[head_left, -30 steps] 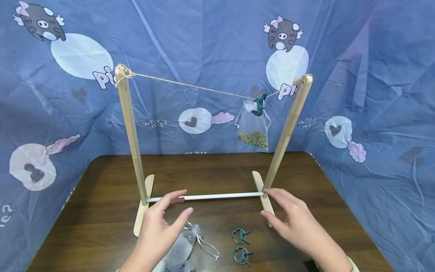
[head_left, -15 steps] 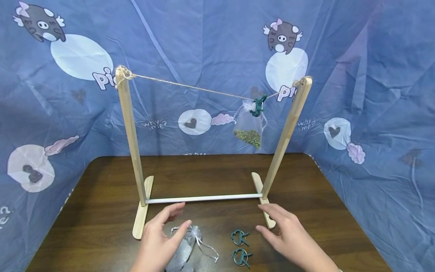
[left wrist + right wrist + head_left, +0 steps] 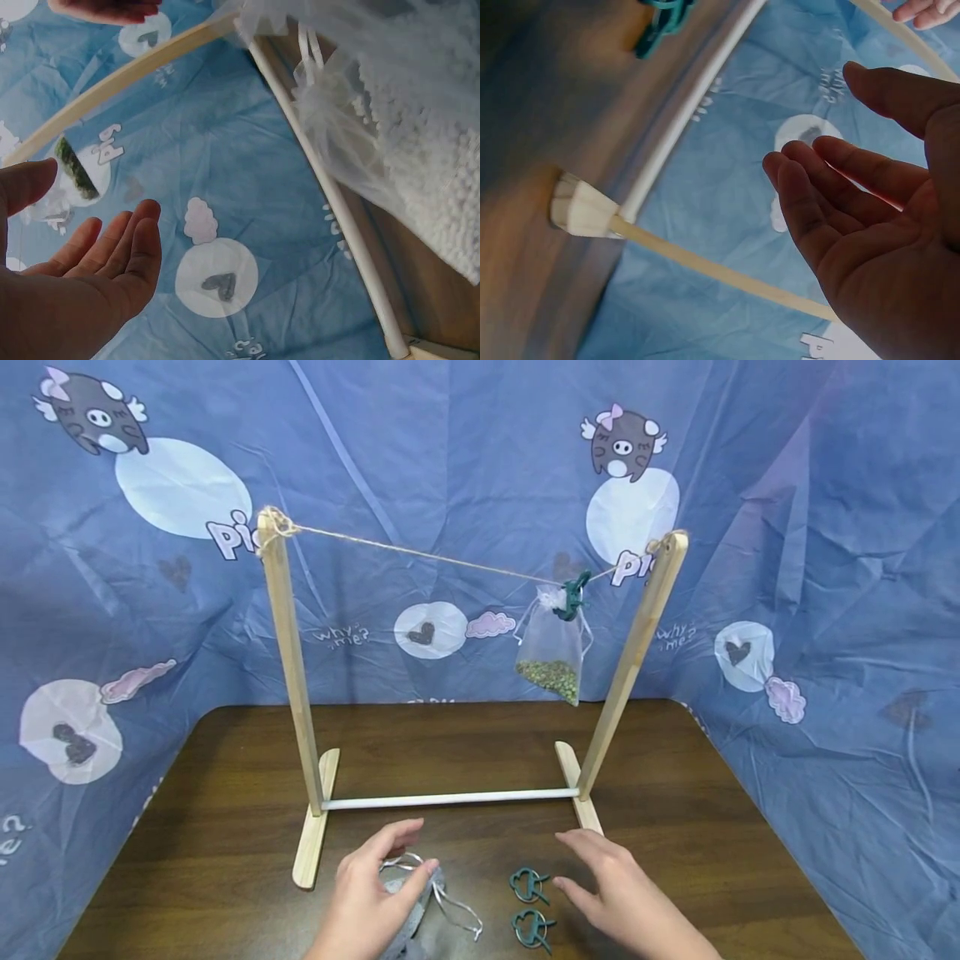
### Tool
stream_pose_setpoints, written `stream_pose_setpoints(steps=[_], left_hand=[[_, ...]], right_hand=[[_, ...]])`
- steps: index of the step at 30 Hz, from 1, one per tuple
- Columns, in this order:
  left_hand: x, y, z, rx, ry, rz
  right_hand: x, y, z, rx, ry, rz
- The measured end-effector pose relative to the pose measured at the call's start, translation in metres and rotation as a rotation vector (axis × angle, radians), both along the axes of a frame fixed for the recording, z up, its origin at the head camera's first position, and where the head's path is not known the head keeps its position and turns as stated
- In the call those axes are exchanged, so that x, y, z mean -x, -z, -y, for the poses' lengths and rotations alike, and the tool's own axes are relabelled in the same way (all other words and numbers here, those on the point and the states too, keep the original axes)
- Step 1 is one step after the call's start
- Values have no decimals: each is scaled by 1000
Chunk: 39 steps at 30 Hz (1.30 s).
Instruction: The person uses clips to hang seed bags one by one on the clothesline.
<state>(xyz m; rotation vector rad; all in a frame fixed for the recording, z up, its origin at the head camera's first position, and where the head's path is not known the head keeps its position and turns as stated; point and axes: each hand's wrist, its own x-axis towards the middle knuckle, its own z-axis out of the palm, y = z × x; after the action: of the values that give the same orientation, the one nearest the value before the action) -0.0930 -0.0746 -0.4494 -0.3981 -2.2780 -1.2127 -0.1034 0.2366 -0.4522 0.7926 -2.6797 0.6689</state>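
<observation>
My left hand [image 3: 375, 889] hovers over a sheer drawstring bag [image 3: 408, 927] on the table and partly hides it; its fingers are spread from the thumb with nothing between them. White beads fill that bag [image 3: 427, 165] in the left wrist view. My right hand [image 3: 615, 889], fingers apart and holding nothing, is just right of two green clips [image 3: 529, 886], which lie one in front of the other. Behind, a sheer bag of green and brown grains [image 3: 551, 672] hangs from a sagging twine line [image 3: 420, 554], held by another green clip [image 3: 573, 597].
A wooden frame stands on the dark table [image 3: 450, 739], with a left post [image 3: 288, 668], a right post [image 3: 633, 668], flat feet and a white crossbar [image 3: 450, 799] low between them. Blue printed cloth [image 3: 480, 460] encloses the back and sides.
Both hands have drawn back toward the near side of the table, the right one also leftward to the clips. The hanging bag has swung a little on the line.
</observation>
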Motion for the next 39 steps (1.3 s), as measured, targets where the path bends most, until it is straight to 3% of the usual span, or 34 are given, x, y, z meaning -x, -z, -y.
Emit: stream_pose_setpoints(steps=[8, 14, 18, 22, 25, 32, 39], left_hand=[[1, 11, -3, -4, 4, 14], [2, 20, -6, -25, 21, 74], [1, 23, -9, -53, 61, 171], [0, 23, -10, -68, 109, 295], [-1, 23, -11, -45, 128, 347], [-3, 27, -10, 4, 136, 296], [-3, 27, -8, -5, 152, 298]], right_hand=[[5, 17, -1, -68, 9, 179], [8, 29, 0, -108, 0, 260], [9, 36, 4, -152, 6, 324], [9, 42, 7, -197, 2, 339], [9, 46, 9, -225, 1, 336], [11, 47, 13, -230, -6, 365], [4, 46, 9, -215, 32, 393]])
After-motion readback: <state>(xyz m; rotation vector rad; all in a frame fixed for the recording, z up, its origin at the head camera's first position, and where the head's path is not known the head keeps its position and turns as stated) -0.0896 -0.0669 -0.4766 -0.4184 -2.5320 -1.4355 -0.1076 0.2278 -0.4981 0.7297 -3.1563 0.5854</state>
